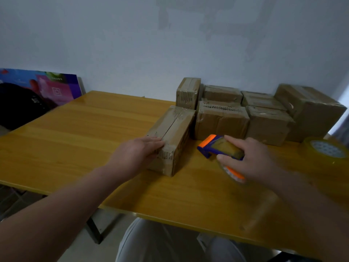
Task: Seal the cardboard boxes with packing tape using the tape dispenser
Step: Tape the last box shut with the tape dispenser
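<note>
A long cardboard box [174, 129] lies on the yellow wooden table [79, 133], its top flaps meeting in a seam. My left hand [136, 152] rests flat against the box's near left end, fingers straight on its top corner. To the right of the box, my right hand [249, 157] grips a blue and orange tape dispenser [217, 146] loaded with brownish tape, held just above the tabletop. The dispenser's orange front points toward the box but does not touch it.
Several more cardboard boxes [222, 118] are stacked at the back right against the wall. A spare roll of clear tape [325, 150] lies at the right edge. A colourful poster board [56, 87] leans at the back left. The table's front edge runs above my knees.
</note>
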